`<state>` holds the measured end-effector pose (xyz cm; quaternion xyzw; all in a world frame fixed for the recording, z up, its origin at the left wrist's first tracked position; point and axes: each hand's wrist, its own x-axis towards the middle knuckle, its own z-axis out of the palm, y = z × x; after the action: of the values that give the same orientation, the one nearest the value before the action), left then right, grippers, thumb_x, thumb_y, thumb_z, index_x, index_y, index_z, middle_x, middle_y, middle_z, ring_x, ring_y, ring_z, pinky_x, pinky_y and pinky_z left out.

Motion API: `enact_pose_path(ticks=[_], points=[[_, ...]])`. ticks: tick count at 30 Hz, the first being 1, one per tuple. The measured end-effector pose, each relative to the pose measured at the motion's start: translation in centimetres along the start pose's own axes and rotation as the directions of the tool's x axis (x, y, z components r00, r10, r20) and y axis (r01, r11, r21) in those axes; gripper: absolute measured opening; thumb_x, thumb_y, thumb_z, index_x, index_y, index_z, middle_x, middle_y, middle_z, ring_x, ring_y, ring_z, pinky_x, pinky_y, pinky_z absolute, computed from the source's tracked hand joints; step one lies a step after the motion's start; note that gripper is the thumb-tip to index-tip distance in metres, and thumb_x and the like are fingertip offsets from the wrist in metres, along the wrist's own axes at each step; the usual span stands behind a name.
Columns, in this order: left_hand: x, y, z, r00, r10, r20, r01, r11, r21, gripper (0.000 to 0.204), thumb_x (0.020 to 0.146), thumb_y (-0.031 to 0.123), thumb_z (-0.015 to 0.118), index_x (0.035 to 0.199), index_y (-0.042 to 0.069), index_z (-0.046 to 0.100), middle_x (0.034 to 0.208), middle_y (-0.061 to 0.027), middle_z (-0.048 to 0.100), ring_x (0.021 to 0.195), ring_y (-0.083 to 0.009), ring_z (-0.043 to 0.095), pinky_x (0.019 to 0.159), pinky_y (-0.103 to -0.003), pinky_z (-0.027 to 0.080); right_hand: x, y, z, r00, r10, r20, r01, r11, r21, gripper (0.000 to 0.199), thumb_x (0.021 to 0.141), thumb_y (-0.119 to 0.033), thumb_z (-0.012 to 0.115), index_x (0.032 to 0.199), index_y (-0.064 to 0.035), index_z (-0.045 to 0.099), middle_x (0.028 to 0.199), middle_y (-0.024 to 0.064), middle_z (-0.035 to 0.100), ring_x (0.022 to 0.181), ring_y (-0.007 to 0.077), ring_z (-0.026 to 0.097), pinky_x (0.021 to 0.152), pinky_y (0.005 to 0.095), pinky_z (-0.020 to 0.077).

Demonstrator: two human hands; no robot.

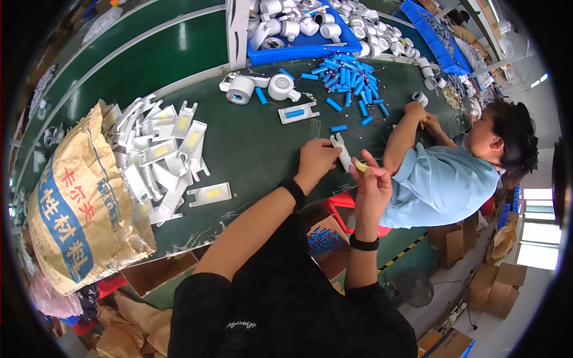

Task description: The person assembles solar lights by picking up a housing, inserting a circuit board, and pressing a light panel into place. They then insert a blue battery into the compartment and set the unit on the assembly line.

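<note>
My left hand (317,160) pinches a white plastic housing piece (341,150) with a notched end, held upright over the near edge of the green table. Just to its right, my right hand (374,182) is raised with a small yellow strip (360,166) between thumb and fingers. Beyond my hands, a white housing (305,112) lies with a blue battery (294,113) in it. A single blue battery with wires (338,128) rests close to my left hand. At the left, one white housing (209,194) with a yellow pad lies apart from a heap of similar housings (161,152).
An open paper sack (89,203) leans at the table's left end. Blue batteries (352,80) are piled at the back, near a blue tray (304,53) of white round parts and a white fan head (280,88). A co-worker in light blue (439,185) sits close on my right.
</note>
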<state>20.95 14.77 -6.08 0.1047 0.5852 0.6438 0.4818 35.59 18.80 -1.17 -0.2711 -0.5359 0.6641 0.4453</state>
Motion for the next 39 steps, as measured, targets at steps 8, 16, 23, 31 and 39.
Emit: enact_pose_path(ticks=[8, 16, 23, 31, 39], points=[[-12.5, 2.9, -13.3, 0.763, 0.639, 0.097, -0.431, 0.391, 0.813, 0.036, 0.083, 0.012, 0.081, 0.117, 0.007, 0.071, 0.102, -0.0119, 0.074, 0.09, -0.0289, 0.07, 0.074, -0.037, 0.058, -1.9, 0.3, 0.0, 0.945, 0.24, 0.222, -0.28, 0.945, 0.17, 0.007, 0.099, 0.003, 0.053, 0.102, -0.0024, 0.055, 0.097, 0.0133, 0.066, 0.09, 0.0264, 0.071, 0.078, 0.0398, 0.0628], [-18.7, 3.9, -22.2, 0.799, 0.532, 0.278, -0.322, -0.012, 0.947, 0.051, 0.072, 0.015, 0.084, 0.118, 0.001, 0.067, 0.126, -0.0067, 0.062, 0.121, -0.0304, 0.051, 0.103, -0.044, 0.043, -4.3, 4.7, 10.5, 0.615, 0.336, 0.713, -0.634, 0.749, 0.194, 0.016, 0.096, -0.007, 0.046, 0.085, -0.0025, 0.056, 0.083, 0.0081, 0.051, 0.077, 0.0232, 0.061, 0.072, 0.0362, 0.056], [-19.4, 4.9, -21.5, 0.785, 0.591, 0.183, -0.39, 0.243, 0.888, 0.044, 0.075, 0.011, 0.081, 0.118, 0.007, 0.07, 0.122, -0.0091, 0.064, 0.105, -0.0291, 0.061, 0.088, -0.039, 0.052, -3.8, 5.4, 11.5, 0.554, 0.581, 0.597, -0.83, 0.445, 0.337, 0.024, 0.1, -0.013, 0.055, 0.079, -0.0105, 0.044, 0.08, 0.0005, 0.045, 0.077, 0.0134, 0.051, 0.062, 0.0254, 0.0407], [-19.2, 8.4, -20.9, 0.767, 0.478, 0.429, -0.609, 0.331, 0.721, 0.052, 0.073, 0.003, 0.083, 0.122, 0.008, 0.07, 0.114, -0.011, 0.06, 0.104, -0.0323, 0.061, 0.084, -0.039, 0.053, -5.6, 2.7, 13.8, 0.643, 0.566, 0.516, -0.419, 0.824, -0.382, 0.009, 0.102, -0.018, 0.065, 0.104, -0.0093, 0.063, 0.079, -0.0086, 0.052, 0.065, 0.0012, 0.041, 0.056, 0.0204, 0.0288], [-18.7, 2.3, -19.3, 0.921, 0.389, -0.009, -0.366, 0.86, -0.356, 0.077, 0.089, 0.004, 0.076, 0.155, 0.003, 0.036, 0.147, -0.0198, 0.054, 0.126, -0.0295, 0.06, 0.109, -0.043, 0.048, -8.1, 2.4, 16.2, 0.14, 0.758, 0.637, -0.971, 0.232, -0.063, 0.025, 0.103, -0.028, 0.063, 0.094, -0.0054, 0.064, 0.061, -0.0112, 0.029, 0.048, 0.0014, 0.024, 0.043, 0.021, 0.0177]])
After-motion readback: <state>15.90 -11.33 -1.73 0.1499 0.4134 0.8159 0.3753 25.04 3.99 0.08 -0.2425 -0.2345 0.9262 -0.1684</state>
